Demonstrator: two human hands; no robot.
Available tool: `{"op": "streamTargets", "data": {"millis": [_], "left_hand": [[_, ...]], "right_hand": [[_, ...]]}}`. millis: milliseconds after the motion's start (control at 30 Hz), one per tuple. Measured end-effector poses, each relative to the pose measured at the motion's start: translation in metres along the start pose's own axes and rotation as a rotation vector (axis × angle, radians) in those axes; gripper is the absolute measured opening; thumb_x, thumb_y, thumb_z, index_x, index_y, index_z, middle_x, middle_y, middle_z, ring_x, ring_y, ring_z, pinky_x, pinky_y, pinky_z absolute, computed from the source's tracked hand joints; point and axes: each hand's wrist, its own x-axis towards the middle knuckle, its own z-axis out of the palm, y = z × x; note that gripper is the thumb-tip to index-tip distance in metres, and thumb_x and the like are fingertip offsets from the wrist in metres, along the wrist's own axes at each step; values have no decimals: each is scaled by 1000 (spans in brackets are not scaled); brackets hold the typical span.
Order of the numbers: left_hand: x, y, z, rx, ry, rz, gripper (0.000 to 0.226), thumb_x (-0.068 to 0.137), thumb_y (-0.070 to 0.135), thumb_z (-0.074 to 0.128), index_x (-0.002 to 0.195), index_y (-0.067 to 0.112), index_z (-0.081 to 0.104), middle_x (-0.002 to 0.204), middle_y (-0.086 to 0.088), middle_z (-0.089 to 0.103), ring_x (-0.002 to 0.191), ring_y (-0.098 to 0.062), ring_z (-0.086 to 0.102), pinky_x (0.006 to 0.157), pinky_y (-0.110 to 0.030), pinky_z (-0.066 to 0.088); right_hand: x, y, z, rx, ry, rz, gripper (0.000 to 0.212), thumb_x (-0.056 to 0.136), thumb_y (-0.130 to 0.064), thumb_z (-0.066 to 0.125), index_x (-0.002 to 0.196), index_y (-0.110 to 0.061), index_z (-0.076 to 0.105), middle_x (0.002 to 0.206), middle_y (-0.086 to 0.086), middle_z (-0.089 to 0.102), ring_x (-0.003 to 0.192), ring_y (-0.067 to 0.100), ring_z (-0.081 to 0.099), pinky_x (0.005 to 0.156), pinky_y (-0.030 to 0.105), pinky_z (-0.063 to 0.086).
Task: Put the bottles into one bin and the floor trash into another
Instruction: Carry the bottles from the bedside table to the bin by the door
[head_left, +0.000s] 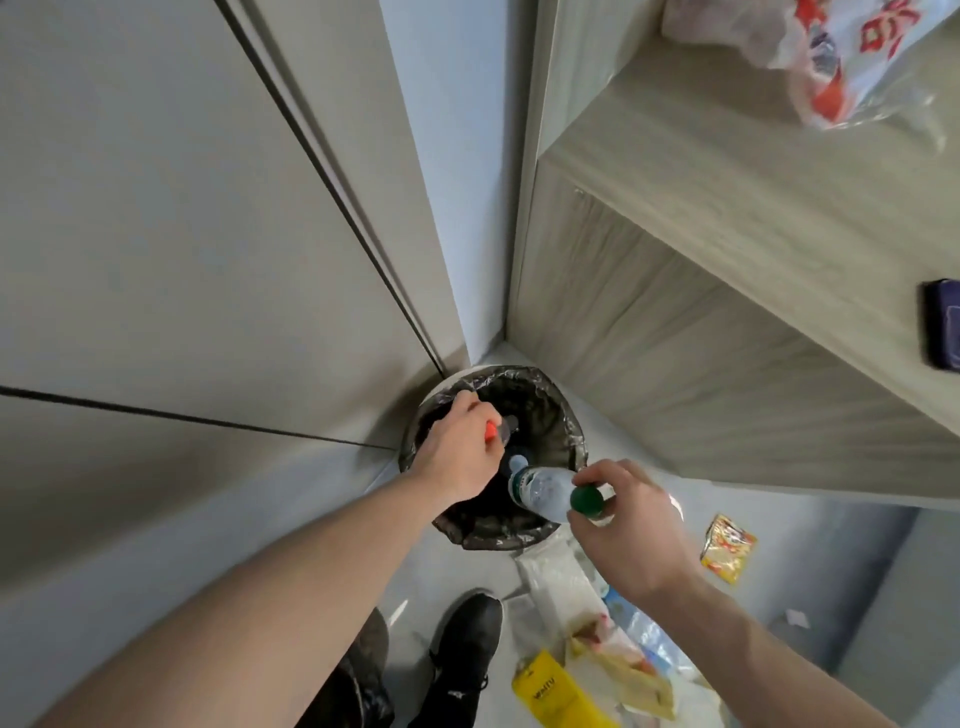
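Right hand (631, 525) grips clear green-capped bottle (545, 491); left hand (462, 447) grips red-capped bottle (136, 430) over bin (566, 415).

Dark lettering runs along the yellow packet (550, 693) lying on the floor just right of the black shoe (470, 636), but it is too blurred to read. The plastic bag (852, 57) on the shelf, far above the shoe, carries large red characters, cut off and illegible. Nothing else bears readable text.
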Motion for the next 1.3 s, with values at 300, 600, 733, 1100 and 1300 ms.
{"op": "streamTargets", "data": {"millis": [300,600,733,1100,1300], "left_hand": [[36,-23,23,156,-127,-69,18,95,21,57,113,21,59,130,-1,42,98,-39,62,88,-44,51],[43,-51,65,177,-323,-130,56,92,0,55,146,15,50,150,4,36,116,-30,60,105,-41,49],[40,-64,70,126,-355,-154,73,90,-4,52,156,23,36,161,9,26,130,-30,53,113,-41,43],[-4,-85,51,136,-262,-82,50,94,9,49,143,21,54,148,9,42,117,-21,60,99,-30,49],[-27,-92,49,223,-282,-25,50,95,16,52,145,25,53,148,11,43,126,-16,50,104,-32,48]], "right_hand": [[27,12,29,-17,-46,-30,27,82,-25,71,105,-38,64,107,-17,58,91,9,59,82,26,51],[47,18,44,-22,-71,-35,26,83,-22,70,103,-37,63,108,-17,57,90,11,60,81,29,53],[50,20,48,-42,-81,-25,27,83,-21,69,104,-36,64,110,-17,57,91,13,61,79,27,52],[71,13,91,-53,-145,68,36,84,-11,67,116,-28,65,120,-7,54,94,22,63,77,30,51],[75,16,120,-76,-233,104,45,87,-6,64,128,-23,61,122,-2,49,103,30,64,91,41,54]]}}
